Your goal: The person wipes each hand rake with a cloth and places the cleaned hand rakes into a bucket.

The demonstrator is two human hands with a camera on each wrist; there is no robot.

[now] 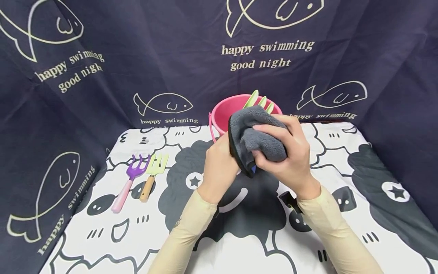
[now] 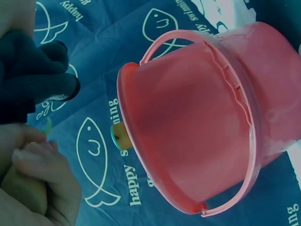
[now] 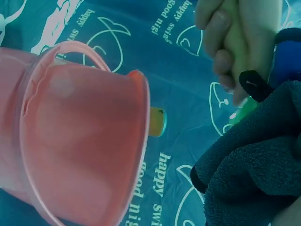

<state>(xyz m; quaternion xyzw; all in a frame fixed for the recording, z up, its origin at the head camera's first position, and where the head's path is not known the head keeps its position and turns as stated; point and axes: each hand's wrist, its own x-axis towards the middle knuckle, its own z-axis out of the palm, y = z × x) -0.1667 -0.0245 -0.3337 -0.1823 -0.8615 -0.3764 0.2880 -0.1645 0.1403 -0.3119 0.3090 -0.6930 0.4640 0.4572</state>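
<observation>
The work with the cloth looks partway through, I'd judge: the grey cloth (image 1: 254, 142) is wrapped about the tool with pale-green prongs (image 1: 251, 99), held up just in front of the pink bucket (image 1: 224, 110). The right hand (image 1: 289, 152) is curled round the bunched cloth; the left hand (image 1: 219, 167) grips below it. What's left is harder to say. A purple fork (image 1: 133, 172) and a yellow-green fork (image 1: 150, 178) lie side by side on the table cover, off to the left (whether they've had their turn, I can't tell).

From the head, the left hand's grip is hidden; the right wrist view shows its fingers round a wooden handle (image 3: 236, 42). Both wrist views also catch a wooden end (image 2: 122, 136) poking past the bucket's rim, which the head view misses.
</observation>
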